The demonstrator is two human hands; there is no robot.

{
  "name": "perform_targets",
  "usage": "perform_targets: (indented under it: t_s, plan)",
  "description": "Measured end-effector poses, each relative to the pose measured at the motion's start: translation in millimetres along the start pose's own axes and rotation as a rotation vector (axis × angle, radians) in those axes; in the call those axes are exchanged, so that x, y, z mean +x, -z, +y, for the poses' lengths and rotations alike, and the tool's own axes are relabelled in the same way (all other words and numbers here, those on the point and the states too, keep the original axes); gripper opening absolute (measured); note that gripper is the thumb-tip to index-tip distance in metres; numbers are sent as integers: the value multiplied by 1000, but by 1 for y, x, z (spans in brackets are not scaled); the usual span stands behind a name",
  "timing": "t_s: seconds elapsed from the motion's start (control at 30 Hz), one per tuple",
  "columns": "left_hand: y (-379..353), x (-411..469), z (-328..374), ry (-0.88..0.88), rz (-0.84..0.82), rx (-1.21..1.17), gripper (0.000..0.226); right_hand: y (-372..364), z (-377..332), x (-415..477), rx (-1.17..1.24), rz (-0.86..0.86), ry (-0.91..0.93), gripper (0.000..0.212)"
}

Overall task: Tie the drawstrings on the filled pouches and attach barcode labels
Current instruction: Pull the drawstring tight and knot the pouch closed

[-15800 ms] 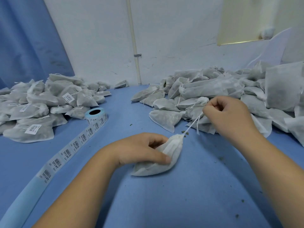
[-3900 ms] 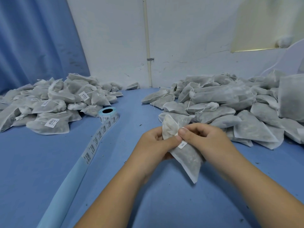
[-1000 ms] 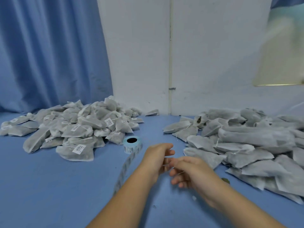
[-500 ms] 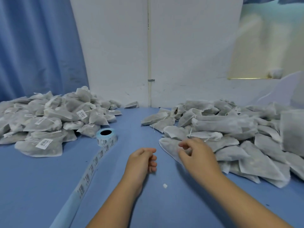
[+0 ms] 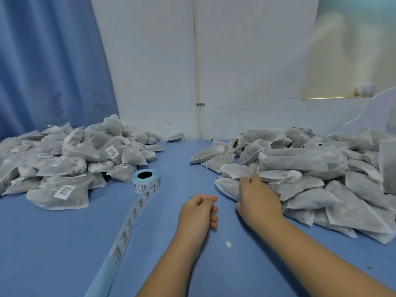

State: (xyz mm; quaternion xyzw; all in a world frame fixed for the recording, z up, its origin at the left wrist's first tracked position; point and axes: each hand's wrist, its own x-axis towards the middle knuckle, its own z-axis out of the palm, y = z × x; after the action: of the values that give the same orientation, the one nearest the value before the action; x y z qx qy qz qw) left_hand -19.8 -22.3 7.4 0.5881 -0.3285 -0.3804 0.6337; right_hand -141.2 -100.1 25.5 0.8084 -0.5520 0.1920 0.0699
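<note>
On the right hand (image 5: 259,200), the fingers (image 5: 244,182) are curling over a filled pouch (image 5: 227,186), its greyish contents showing through, at the unlabelled pile's (image 5: 310,168) near edge. The left hand (image 5: 198,213) is resting loosely curled, holding nothing, on the blue table (image 5: 64,243). The label roll (image 5: 145,182) is trailing its strip beside the labelled pile (image 5: 64,159).

Grey filled pouches (image 5: 300,163) heaped right, labelled pile (image 5: 64,159) left (white barcodes), label roll (image 5: 145,182) between, strip (image 5: 128,224) unspooled.
</note>
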Motion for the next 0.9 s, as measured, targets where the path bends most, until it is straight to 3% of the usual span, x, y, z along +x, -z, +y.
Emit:
perform_targets:
  t_s: [0.33, 0.5, 0.57, 0.73, 0.9]
  plan:
    - [-8, -16, 4, -41, 5, 127, 19, 21, 31, -37, 684, 12, -97, 19]
    - [-20, -35, 13, -138, -106, 135, 15, 32, 41, -57, 1080, -3, -136, 23]
    - [-27, -44, 16, -198, -176, 118, 24, 32, 44, -65, 1175, 12, -122, 23]
    - [-37, -55, 16, -301, -279, 90, 41, 29, 41, -79, 1096, 63, -6, 26]
    - [-35, -54, 14, -296, -169, 203, 34, 37, 38, -87, 890, 32, 248, 22]
